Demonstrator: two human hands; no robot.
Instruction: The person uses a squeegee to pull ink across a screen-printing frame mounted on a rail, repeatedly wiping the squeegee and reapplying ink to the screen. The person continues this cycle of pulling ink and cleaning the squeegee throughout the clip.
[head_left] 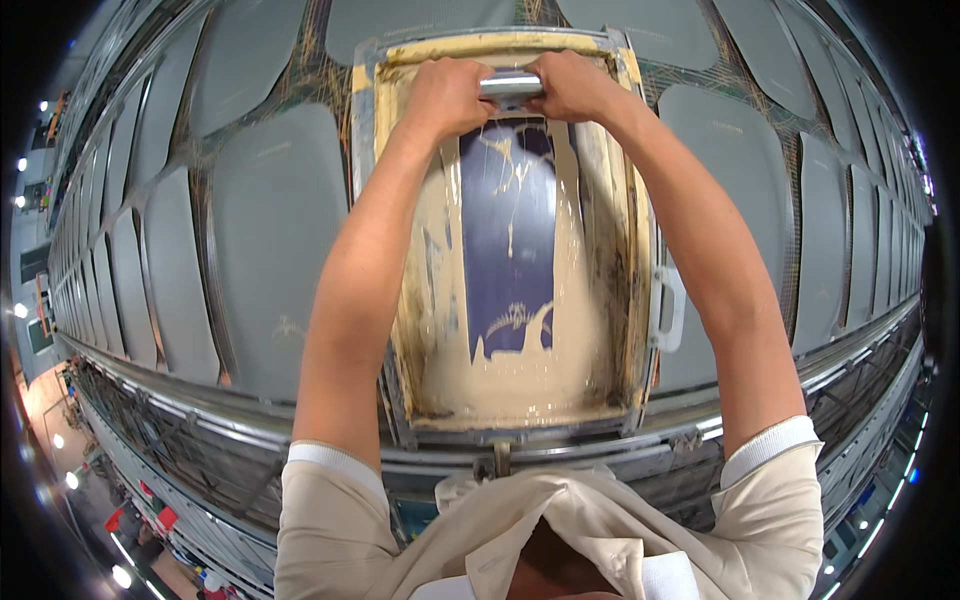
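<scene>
My left hand (447,95) and my right hand (572,84) are both closed round the ends of a squeegee (512,84) with a silver metal handle. It sits at the far end of a screen-printing frame (490,43), whose rim is yellowed and stained. Beige ink (490,390) lies thick along the sides and near end of the mesh. Down the middle runs a dark blue mesh area (510,230) with ink drips and a small printed motif near its lower end. The squeegee's blade is mostly hidden by my hands and the ink.
Grey cut panels (275,230) lie in rows on the long table, left and right of the frame. A white handle (668,308) sticks out at the frame's right side. Metal rails (240,420) run along the near table edge, close to my body.
</scene>
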